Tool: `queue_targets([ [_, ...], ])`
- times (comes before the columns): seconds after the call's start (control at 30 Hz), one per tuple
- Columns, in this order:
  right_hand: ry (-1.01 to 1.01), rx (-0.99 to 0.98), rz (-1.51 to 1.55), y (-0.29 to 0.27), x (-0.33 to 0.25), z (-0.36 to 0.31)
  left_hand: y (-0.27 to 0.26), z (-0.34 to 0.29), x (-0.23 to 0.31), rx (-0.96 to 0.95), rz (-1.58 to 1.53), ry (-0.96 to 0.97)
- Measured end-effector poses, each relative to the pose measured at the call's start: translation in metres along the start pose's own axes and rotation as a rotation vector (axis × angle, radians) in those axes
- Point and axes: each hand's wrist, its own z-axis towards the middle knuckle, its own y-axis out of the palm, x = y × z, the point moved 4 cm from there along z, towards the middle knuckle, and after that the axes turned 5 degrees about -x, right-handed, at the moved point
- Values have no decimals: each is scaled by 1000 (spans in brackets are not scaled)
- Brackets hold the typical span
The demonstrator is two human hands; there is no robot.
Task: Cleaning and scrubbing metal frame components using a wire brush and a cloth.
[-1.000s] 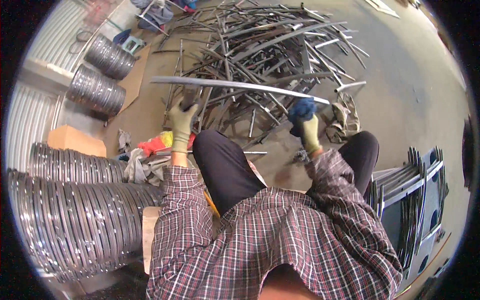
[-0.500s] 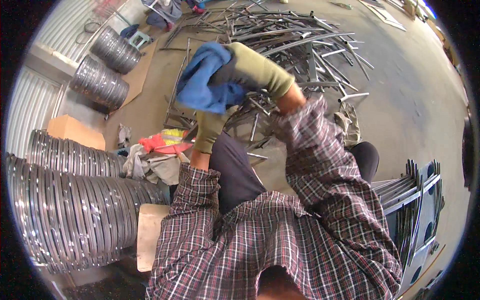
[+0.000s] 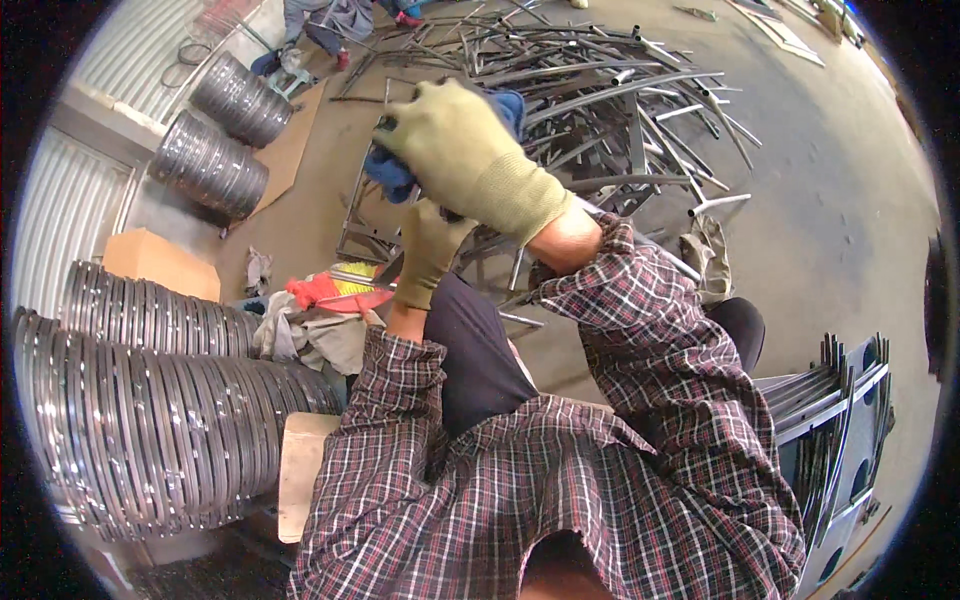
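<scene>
Both my hands wear pale yellow-green knit gloves. My right hand (image 3: 460,155) is closed over a blue cloth (image 3: 388,178), which bulges out on both sides of the glove. Just below it, my left hand (image 3: 428,248) is curled closed beside my knee. What the left fingers grip is mostly hidden; a dark bit shows at their top. A grey metal tube (image 3: 672,260) shows on the far side of my right forearm, its other end covered, and I cannot tell whether a hand holds it.
A tangled heap of metal tubes (image 3: 600,90) lies ahead. Stacked metal rings (image 3: 170,430) stand at left, near a cardboard box (image 3: 160,262) and red-and-yellow cloth (image 3: 330,290). A rack of metal frames (image 3: 835,420) is at right. Another person (image 3: 335,25) sits at the far left.
The blue cloth, earlier spread wide and hanging loose, is now bunched under my right hand. That hand has turned, its back facing up. The grey tube by my right forearm has come into sight.
</scene>
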Motion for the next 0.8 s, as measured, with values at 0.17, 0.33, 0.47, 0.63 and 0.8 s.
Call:
queue_targets([
  [0.17, 53, -112, 288, 1, 8, 4, -2, -8, -15, -139, -50, -191],
  [0.33, 361, -173, 349, 68, 7, -89, -34, -35, -57, 123, -217, -216],
  [0.47, 543, -217, 225, 91, 82, -225, -34, -48, -95, 80, -254, -455],
  [0.63, 811, -178, 228, 76, 124, -324, -23, -48, -113, 83, -131, -435],
  [0.8, 457, -42, 271, 60, 31, -179, -23, -39, -97, 49, -239, -431],
])
